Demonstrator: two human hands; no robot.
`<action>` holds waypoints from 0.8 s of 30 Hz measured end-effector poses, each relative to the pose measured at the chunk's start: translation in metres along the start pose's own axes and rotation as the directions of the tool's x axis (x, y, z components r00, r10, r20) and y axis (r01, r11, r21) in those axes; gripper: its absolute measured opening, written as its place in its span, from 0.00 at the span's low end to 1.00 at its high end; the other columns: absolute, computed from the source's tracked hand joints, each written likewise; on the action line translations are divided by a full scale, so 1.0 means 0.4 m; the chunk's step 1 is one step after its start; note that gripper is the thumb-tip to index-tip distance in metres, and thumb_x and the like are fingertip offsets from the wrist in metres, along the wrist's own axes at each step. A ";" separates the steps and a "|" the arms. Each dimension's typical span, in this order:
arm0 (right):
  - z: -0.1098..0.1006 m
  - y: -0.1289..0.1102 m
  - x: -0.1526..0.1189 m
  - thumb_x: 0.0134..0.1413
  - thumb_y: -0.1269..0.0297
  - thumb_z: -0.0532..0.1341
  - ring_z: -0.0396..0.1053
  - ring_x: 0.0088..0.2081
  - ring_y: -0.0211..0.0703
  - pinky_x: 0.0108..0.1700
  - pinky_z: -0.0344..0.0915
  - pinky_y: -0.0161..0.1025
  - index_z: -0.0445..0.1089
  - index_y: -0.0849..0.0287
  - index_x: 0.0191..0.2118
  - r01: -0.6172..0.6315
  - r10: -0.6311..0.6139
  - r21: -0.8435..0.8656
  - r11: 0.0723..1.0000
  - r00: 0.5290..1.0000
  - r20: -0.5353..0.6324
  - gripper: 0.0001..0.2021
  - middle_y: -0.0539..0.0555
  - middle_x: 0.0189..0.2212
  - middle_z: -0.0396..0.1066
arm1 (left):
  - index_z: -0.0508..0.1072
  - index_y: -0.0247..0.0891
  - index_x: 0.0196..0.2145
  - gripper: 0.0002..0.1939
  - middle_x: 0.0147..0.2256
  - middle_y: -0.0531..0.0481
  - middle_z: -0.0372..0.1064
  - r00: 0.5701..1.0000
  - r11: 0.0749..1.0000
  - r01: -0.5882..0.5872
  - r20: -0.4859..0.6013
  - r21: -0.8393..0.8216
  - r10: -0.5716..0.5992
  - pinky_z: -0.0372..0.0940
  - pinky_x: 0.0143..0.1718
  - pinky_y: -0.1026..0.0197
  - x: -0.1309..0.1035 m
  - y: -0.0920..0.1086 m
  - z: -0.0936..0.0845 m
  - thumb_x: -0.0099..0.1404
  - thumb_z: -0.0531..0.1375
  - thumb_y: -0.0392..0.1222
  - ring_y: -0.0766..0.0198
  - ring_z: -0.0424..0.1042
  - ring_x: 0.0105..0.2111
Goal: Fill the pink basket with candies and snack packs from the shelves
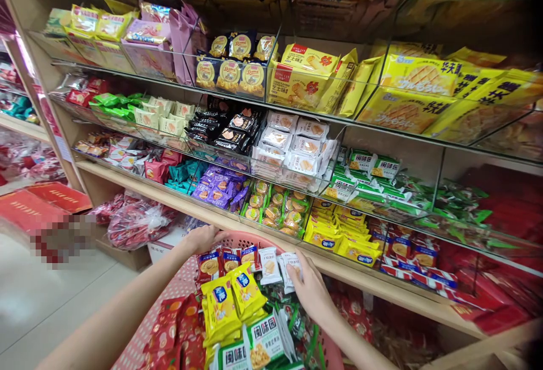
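Observation:
My left hand [202,240] is closed over the far left rim of a pink perforated plastic basket [172,288]. At the basket's far right side, my right hand [309,285] is closed on a small white snack packet [290,271], its thumb lying across the front. A second white packet [270,265] lies just left of it. Around them in the basket are yellow packets [221,308], red-and-blue packets [209,264], green-and-white packets [267,339], dark green wrapped pieces [299,325] and red packets [169,325].
Shelves with clear dividers rise ahead, their wooden front edge [254,233] just beyond the basket. Stacked white packets [303,143], yellow packets [339,231] and purple packets [220,186] fill compartments. Bagged goods [136,223] sit low at the left, near red boxes [42,206] and tiled floor [51,296].

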State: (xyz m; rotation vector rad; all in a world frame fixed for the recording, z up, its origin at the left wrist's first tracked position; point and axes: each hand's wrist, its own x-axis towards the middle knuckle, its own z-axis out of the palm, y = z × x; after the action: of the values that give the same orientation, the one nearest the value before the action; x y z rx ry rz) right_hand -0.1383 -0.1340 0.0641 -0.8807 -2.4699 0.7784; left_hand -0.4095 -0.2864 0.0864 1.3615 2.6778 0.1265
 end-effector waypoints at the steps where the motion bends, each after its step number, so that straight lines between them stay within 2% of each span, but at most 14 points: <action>1: -0.001 -0.005 -0.005 0.56 0.54 0.45 0.55 0.57 0.49 0.56 0.53 0.43 0.51 0.68 0.59 -0.002 0.002 0.005 1.000 1.000 0.022 0.30 0.63 0.56 0.56 | 0.71 0.36 0.33 0.33 0.33 0.40 0.74 1.000 1.000 0.003 0.000 -0.003 -0.003 0.64 0.35 0.58 0.000 0.001 -0.001 0.61 0.37 0.63 0.51 0.73 0.38; 6: -0.014 -0.031 -0.030 0.55 0.50 0.45 0.50 0.59 0.47 0.58 0.49 0.41 0.46 0.68 0.61 -0.011 0.009 0.026 1.000 0.995 0.096 0.33 0.61 0.59 0.51 | 0.71 0.36 0.34 0.33 0.34 0.38 0.74 1.000 1.000 0.007 -0.001 0.012 -0.007 0.64 0.36 0.57 0.002 0.000 0.003 0.61 0.36 0.63 0.51 0.73 0.38; 11: -0.036 -0.053 -0.052 0.55 0.47 0.44 0.58 0.55 0.49 0.53 0.56 0.43 0.41 0.65 0.63 -0.115 0.112 0.005 0.993 0.980 0.165 0.35 0.61 0.52 0.63 | 0.71 0.37 0.34 0.34 0.35 0.37 0.74 1.000 1.000 -0.015 -0.021 0.007 0.015 0.64 0.36 0.55 0.005 -0.008 0.012 0.61 0.35 0.63 0.49 0.73 0.38; 17: -0.031 -0.053 -0.070 0.53 0.50 0.50 0.61 0.53 0.48 0.52 0.59 0.41 0.51 0.59 0.60 -0.012 0.003 0.118 0.993 0.997 0.073 0.31 0.57 0.49 0.66 | 0.71 0.37 0.33 0.31 0.35 0.37 0.74 0.999 0.999 -0.028 -0.038 -0.019 0.028 0.64 0.36 0.53 0.013 -0.011 0.017 0.61 0.38 0.61 0.48 0.73 0.38; 24: -0.058 -0.018 -0.059 0.51 0.47 0.51 0.65 0.49 0.49 0.49 0.61 0.41 0.57 0.53 0.56 -0.067 0.058 0.136 0.988 0.996 0.069 0.28 0.55 0.47 0.69 | 0.71 0.35 0.34 0.32 0.34 0.36 0.73 0.999 1.000 -0.009 -0.047 0.017 0.010 0.64 0.37 0.52 0.009 -0.007 0.021 0.62 0.36 0.60 0.47 0.73 0.38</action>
State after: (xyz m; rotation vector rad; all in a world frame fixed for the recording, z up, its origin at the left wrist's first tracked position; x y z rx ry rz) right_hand -0.1122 -0.1459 0.0821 -0.8984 -2.4188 1.0019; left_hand -0.4128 -0.2850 0.0776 1.3931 2.7173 0.1397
